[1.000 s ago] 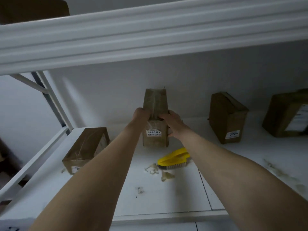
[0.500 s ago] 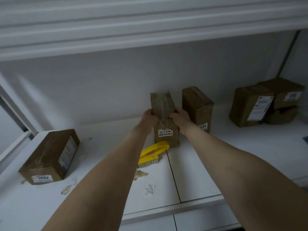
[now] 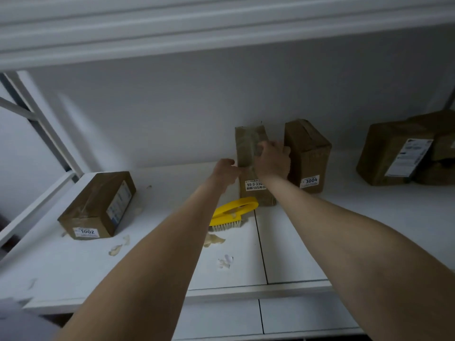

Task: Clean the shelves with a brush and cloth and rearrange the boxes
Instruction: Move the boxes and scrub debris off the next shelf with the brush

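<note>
Head view: white shelf (image 3: 369, 217), grey back wall (image 3: 172, 107), upper shelf (image 3: 221, 28) low overhead. Torn scraps (image 3: 214, 241) litter the front. Yellow brush (image 3: 236, 210) lies just in front of box 55-3 (image 3: 248, 143), upright nr the wall, just beside box 3004 (image 3: 307, 156). Your left grip (image 3: 225, 169) pinches its left edge, right grip (image 3: 272, 159) curls over its top-right. Bare shelf btwn it & box 1002 (image 3: 98, 205).

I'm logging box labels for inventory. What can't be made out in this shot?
Head view:
Middle box label: number's end hidden behind the right hand's wrist.
Far-right boxes: cut off by the frame edge; shipping label print too small.
Box 1002 side label: blurred.
Yellow brush: partly behind the left forearm.
Left hand: its grip on the middle box unclear, fingers hidden by its own back.
</note>
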{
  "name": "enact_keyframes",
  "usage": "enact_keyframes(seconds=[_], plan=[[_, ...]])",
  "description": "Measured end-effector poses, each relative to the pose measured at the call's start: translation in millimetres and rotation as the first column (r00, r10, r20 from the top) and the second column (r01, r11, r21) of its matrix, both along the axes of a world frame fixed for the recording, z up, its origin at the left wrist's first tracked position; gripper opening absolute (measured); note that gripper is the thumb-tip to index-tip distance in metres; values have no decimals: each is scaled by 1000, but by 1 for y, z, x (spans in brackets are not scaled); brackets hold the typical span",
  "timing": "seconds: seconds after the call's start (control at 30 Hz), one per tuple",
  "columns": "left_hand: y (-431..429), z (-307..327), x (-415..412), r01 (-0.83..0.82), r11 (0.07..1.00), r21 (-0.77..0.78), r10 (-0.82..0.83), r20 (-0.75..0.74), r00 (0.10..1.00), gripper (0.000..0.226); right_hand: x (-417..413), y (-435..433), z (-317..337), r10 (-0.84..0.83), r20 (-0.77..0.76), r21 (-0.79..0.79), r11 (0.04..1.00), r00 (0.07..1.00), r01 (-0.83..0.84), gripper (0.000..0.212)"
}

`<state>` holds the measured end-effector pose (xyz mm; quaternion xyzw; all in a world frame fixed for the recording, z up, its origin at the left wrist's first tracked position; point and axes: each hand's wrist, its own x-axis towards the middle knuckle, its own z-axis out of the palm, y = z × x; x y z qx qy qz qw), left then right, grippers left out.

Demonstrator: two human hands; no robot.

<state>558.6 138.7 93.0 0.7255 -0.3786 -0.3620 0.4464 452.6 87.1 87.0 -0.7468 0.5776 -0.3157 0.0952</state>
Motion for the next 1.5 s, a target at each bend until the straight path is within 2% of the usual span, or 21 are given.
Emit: enact_keyframes(seconds=[0.07, 0.13, 0.2, 0.27, 0.33, 0.43, 0.5, 0.67, 0.8, 0.97, 1.13, 1.23, 1.37, 1.47, 1.5], plan=[[5, -2, 9, -38, 998, 53, 36, 42, 998, 32, 6, 10, 0, 150, -22, -109, 982, 988, -152, 22], [17, -5, 15, -96, 993, 64, 92, 61, 994, 35, 15, 22, -2, 358, -71, -13, 933, 931, -360, 16], [31, -10, 21, -160, 985, 65, 156, 62, 986, 38, 25, 35, -9, 510, -186, 133, 860, 840, -493, 22], [45, -16, 28, -183, 977, 106, 178, 53, 983, 41, 33, 49, -19, 582, -358, 268, 813, 731, -516, 43], [57, -21, 35, -207, 968, 144, 202, 44, 978, 40, 36, 59, -30, 572, -535, 349, 820, 622, -455, 55], [74, -28, 45, -218, 953, 210, 211, 55, 976, 34, 43, 67, -39, 519, -647, 358, 853, 559, -379, 42], [82, -32, 52, -215, 947, 240, 206, 63, 977, 28, 47, 70, -42, 492, -635, 356, 871, 595, -339, 40], [90, -34, 77, -234, 944, 234, 221, 82, 972, 12, 59, 65, -38, 475, -442, 368, 870, 761, -329, 34], [95, -31, 101, -201, 957, 210, 191, 68, 979, 24, 86, 67, -38, 420, -264, 394, 869, 868, -300, 32], [100, -33, 123, -55, 967, 251, 53, 14, 998, 23, 118, 71, -49, 338, -59, 447, 850, 939, -278, 33], [103, -36, 150, 33, 963, 269, -41, 23, 999, 16, 153, 79, -61, 304, 96, 483, 818, 948, -312, 28], [109, -38, 167, 44, 956, 291, -53, 22, 998, 28, 172, 88, -67, 329, 99, 524, 785, 939, -330, 22], [120, -38, 186, 52, 952, 302, -54, -1, 999, 30, 184, 96, -70, 396, -53, 547, 780, 917, -305, 27], [120, -33, 203, -67, 971, 229, 64, 20, 998, 33, 187, 100, -56, 359, -179, 455, 855, 916, -247, 42], [121, -31, 211, -114, 978, 177, 100, 84, 991, 33, 192, 102, -50, 332, -187, 398, 886, 924, -238, 43]])
